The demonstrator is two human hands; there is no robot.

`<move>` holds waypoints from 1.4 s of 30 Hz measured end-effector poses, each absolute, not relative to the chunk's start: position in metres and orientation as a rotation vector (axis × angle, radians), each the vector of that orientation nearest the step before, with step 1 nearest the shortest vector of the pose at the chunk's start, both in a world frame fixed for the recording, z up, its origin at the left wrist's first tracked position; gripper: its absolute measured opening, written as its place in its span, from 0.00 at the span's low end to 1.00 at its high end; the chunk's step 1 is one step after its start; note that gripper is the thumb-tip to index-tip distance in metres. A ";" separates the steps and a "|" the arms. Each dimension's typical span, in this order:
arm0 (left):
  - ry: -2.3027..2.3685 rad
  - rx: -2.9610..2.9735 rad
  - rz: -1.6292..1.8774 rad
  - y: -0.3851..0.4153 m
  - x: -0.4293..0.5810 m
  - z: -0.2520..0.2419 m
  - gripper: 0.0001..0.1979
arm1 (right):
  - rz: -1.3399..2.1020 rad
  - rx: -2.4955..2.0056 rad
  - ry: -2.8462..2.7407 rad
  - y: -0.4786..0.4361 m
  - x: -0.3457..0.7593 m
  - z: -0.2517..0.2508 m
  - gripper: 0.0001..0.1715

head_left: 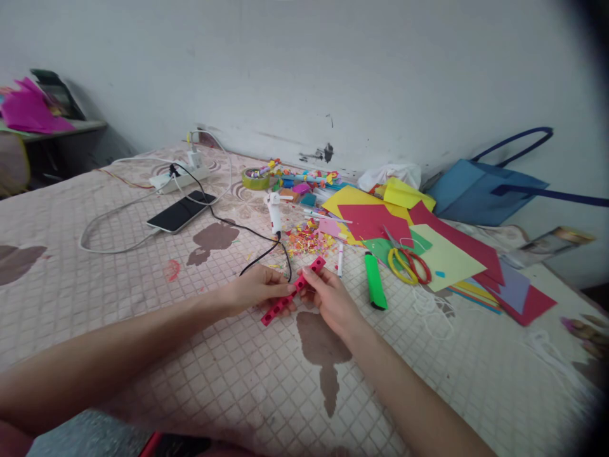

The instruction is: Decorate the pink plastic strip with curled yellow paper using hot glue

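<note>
A narrow red strip with a row of dark round spots (276, 311) slants across the middle of the view, held just above the table. My left hand (259, 289) grips its lower half, thumb on top and fingers beneath. Pinched near the upper end, the strip also sits between thumb and fingers of my right hand (330, 295). Whether the dark spots are holes or marks I cannot tell. Just beyond my hands lie a pile of coloured paper scraps (309, 241), a white glue gun (275, 212) and a white pen (340, 259).
Right of my hands lie a green cutter (375, 281), scissors (413, 265), white string (435, 314) and coloured paper sheets (375, 222). A blue bag (485, 190) stands against the wall. At left are a phone (181, 212) and a power strip (181, 179) with cables. A tape roll (255, 179) lies behind.
</note>
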State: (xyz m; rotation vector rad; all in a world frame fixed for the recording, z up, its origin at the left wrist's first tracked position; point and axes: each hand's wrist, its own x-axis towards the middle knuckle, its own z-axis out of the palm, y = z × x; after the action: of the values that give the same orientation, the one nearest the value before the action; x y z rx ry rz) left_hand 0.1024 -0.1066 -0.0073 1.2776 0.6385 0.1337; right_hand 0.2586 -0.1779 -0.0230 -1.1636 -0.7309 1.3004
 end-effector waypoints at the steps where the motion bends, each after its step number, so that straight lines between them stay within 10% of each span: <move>1: 0.633 1.279 0.142 -0.107 0.102 -0.008 0.18 | 1.282 -1.164 -0.707 -0.177 0.260 -0.022 0.17; 42: 0.688 1.511 0.251 -0.107 0.103 -0.006 0.18 | 1.159 -1.203 -0.993 -0.180 0.259 -0.023 0.13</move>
State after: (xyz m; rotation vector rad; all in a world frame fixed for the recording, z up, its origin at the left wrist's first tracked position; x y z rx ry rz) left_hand 0.1035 -0.1074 -0.0059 1.5110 0.6884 0.2507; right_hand 0.2588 -0.1799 -0.0234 -1.2033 -0.9934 1.1592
